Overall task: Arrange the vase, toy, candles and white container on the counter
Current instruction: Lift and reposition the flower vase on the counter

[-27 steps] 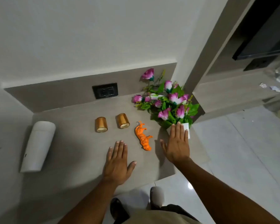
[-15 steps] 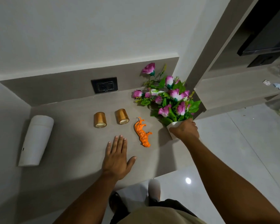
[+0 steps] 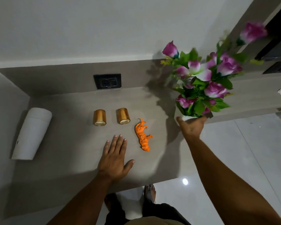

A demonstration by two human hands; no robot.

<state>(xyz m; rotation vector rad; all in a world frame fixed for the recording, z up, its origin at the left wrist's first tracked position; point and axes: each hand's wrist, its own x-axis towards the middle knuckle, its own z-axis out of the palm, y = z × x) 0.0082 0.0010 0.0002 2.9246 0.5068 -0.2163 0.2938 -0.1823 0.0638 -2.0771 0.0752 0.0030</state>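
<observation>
My right hand (image 3: 191,127) grips the white vase (image 3: 186,117) of pink and purple flowers (image 3: 206,75) and holds it upright, lifted above the right end of the grey counter (image 3: 71,159); the hand hides most of the vase. My left hand (image 3: 114,159) lies flat and open on the counter near its front edge. An orange toy tiger (image 3: 142,134) lies on its side between the two hands. Two gold candles (image 3: 99,117) (image 3: 123,116) stand side by side behind my left hand. A white container (image 3: 31,133) lies at the counter's left end.
A black wall socket (image 3: 107,81) is set in the backsplash behind the candles. A wooden shelf unit (image 3: 258,95) with a dark screen stands at the right. Glossy tiled floor (image 3: 242,151) lies right of and below the counter, with my feet at its front edge.
My right hand went from lying flat beside the vase to closing around it, then raised it off the counter; the flowers now sit higher and further right. My left hand stays flat.
</observation>
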